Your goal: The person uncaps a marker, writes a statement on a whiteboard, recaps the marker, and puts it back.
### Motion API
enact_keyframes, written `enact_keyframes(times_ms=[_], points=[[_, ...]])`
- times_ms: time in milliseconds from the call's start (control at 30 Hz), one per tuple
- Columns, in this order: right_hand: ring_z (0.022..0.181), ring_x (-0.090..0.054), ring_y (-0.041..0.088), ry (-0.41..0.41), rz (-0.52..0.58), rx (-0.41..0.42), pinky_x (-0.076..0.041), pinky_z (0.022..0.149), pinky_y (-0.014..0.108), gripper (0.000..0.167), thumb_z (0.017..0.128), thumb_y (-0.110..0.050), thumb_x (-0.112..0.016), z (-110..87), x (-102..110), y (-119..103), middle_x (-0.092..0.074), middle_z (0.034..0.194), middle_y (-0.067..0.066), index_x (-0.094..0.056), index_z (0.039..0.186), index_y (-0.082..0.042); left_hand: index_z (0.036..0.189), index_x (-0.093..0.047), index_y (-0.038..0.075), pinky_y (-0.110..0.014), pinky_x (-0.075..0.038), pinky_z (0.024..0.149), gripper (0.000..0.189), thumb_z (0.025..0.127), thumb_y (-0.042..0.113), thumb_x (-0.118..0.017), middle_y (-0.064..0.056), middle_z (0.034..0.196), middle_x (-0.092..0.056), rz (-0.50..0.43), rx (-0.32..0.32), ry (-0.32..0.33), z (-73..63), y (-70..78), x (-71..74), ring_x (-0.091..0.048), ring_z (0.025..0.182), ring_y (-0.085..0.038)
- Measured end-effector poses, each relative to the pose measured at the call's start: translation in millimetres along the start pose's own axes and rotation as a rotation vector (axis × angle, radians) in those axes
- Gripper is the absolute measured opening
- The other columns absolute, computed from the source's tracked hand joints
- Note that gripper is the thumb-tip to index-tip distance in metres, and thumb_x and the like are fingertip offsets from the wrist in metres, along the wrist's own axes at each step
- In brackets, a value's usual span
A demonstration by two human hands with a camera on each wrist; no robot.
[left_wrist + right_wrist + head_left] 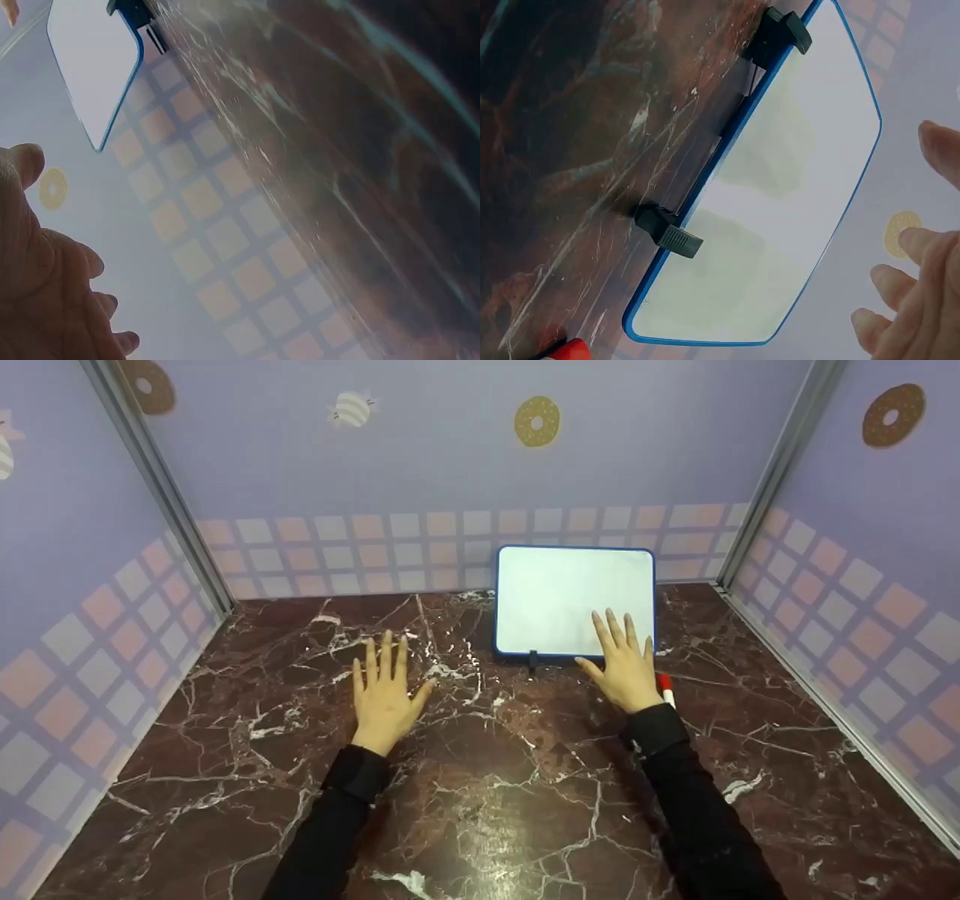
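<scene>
A small whiteboard (555, 592) with a blue frame stands tilted back at the far right of the table, held at its lower edge by black stand clips (679, 238). My right hand (626, 675) is spread open in front of its lower right corner and overlaps it in the head view. Beside that wrist lies a marker (666, 688) with a red cap and white barrel, partly hidden by the sleeve. To the left, my left hand (384, 701) hovers palm down with fingers spread, holding nothing. In the left wrist view its palm and fingertips show at the lower left.
The dark red marble-patterned table (480, 780) has white veins and a bright reflection near the front. Purple walls (442, 457) with pink and white squares enclose it at the back and both sides. Grey metal posts (776, 465) stand at the back corners.
</scene>
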State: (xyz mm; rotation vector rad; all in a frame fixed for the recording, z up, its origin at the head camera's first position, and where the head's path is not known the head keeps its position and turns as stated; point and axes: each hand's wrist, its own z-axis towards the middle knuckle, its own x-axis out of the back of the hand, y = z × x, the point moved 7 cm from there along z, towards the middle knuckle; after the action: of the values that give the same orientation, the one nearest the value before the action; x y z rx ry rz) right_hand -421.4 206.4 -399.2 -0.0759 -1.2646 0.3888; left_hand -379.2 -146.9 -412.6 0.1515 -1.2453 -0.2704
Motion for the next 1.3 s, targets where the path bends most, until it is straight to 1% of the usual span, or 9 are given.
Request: enact_keyframes(times_ms=[133, 333, 500, 600, 767, 967, 1033, 1167, 1300], points=[[0.153, -0.003, 0.042, 0.005, 0.022, -0.017, -0.004, 0.118, 0.074, 0.083, 0.098, -0.046, -0.057, 4.3, 6.3, 7.2, -0.007, 0.167, 0.015, -0.011, 0.16, -0.016, 0.159, -0.015, 0.007, -0.057, -0.005, 0.126, 0.077, 0.101, 0.05, -0.046, -0.018, 0.166, -0.01, -0.098, -0.009, -0.052, 15.0, 15.7, -8.4, -0.008, 0.153, -0.04], [0.149, -0.009, 0.05, 0.055, 0.083, -0.07, -0.016, 0.116, 0.073, 0.091, 0.094, -0.037, -0.066, 14.5, 15.7, 30.6, -0.011, 0.163, 0.026, -0.01, 0.159, -0.009, 0.149, -0.034, -0.007, -0.054, -0.025, 0.123, 0.061, 0.102, 0.027, -0.052, -0.029, 0.154, -0.035, -0.44, -0.063, -0.093, 47.7, 44.6, -27.9, -0.031, 0.144, -0.045], [0.145, -0.017, 0.054, 0.139, 0.213, -0.141, -0.023, 0.119, 0.066, 0.097, 0.089, -0.027, -0.073, 18.6, 14.7, 66.6, -0.015, 0.157, 0.038, -0.011, 0.156, 0.003, 0.146, -0.042, -0.005, -0.048, -0.032, 0.121, 0.053, 0.101, 0.02, -0.055, -0.024, 0.148, -0.046, -0.636, -0.026, -0.124, 69.4, 62.1, -51.5, -0.041, 0.14, -0.04], [0.145, -0.018, 0.054, 0.139, 0.289, -0.192, -0.021, 0.122, 0.061, 0.101, 0.088, -0.026, -0.074, 19.8, 8.1, 85.1, -0.014, 0.156, 0.04, -0.006, 0.155, 0.008, 0.146, -0.044, -0.001, -0.047, -0.038, 0.117, 0.051, 0.1, 0.018, -0.056, -0.024, 0.146, -0.049, -0.686, 0.031, -0.132, 77.8, 66.9, -64.3, -0.047, 0.136, -0.039], [0.147, -0.013, 0.052, 0.055, 0.362, -0.288, -0.015, 0.123, 0.061, 0.109, 0.09, -0.034, -0.071, 20.7, -4.8, 105.1, -0.009, 0.158, 0.038, 0.007, 0.153, 0.01, 0.146, -0.044, -0.001, -0.042, -0.047, 0.111, 0.05, 0.1, 0.014, -0.056, -0.024, 0.143, -0.052, -0.752, 0.111, -0.142, 88.6, 72.4, -80.5, -0.057, 0.128, -0.035], [0.146, -0.018, 0.052, -0.027, 0.393, -0.408, -0.021, 0.124, 0.057, 0.114, 0.089, -0.045, -0.068, 22.1, -17.0, 113.1, -0.012, 0.157, 0.039, 0.01, 0.152, 0.009, 0.147, -0.044, -0.001, -0.038, -0.049, 0.109, 0.051, 0.099, 0.01, -0.057, -0.021, 0.141, -0.056, -0.833, 0.167, -0.168, 102.6, 74.5, -105.5, -0.059, 0.127, -0.031], [0.146, -0.02, 0.051, -0.047, 0.398, -0.433, -0.022, 0.124, 0.055, 0.114, 0.09, -0.047, -0.066, 22.8, -21.3, 113.3, -0.014, 0.157, 0.038, 0.009, 0.152, 0.01, 0.145, -0.048, 0.002, -0.032, -0.052, 0.105, 0.05, 0.098, 0.014, -0.06, -0.018, 0.136, -0.061, -0.86, 0.16, -0.135, 111.7, 69.4, -121.7, -0.063, 0.122, -0.027], [0.147, -0.019, 0.05, -0.061, 0.423, -0.453, -0.022, 0.124, 0.055, 0.098, 0.097, -0.045, -0.055, 22.6, -26.8, 115.1, -0.013, 0.158, 0.036, 0.002, 0.152, 0.012, 0.142, -0.053, 0.004, -0.03, -0.052, 0.104, 0.047, 0.097, 0.015, -0.061, -0.014, 0.13, -0.066, -0.853, 0.179, -0.128, 118.2, 69.5, -131.4, -0.064, 0.12, -0.024], [0.147, -0.018, 0.049, -0.02, 0.481, -0.448, -0.02, 0.123, 0.057, 0.071, 0.105, -0.032, -0.043, 21.8, -24.8, 117.1, -0.019, 0.157, 0.034, -0.014, 0.152, 0.013, 0.137, -0.056, -0.002, -0.038, -0.05, 0.107, 0.04, 0.098, 0.008, -0.057, -0.019, 0.127, -0.066, -0.804, 0.216, -0.115, 110.9, 76.9, -116.2, -0.062, 0.122, -0.03]])
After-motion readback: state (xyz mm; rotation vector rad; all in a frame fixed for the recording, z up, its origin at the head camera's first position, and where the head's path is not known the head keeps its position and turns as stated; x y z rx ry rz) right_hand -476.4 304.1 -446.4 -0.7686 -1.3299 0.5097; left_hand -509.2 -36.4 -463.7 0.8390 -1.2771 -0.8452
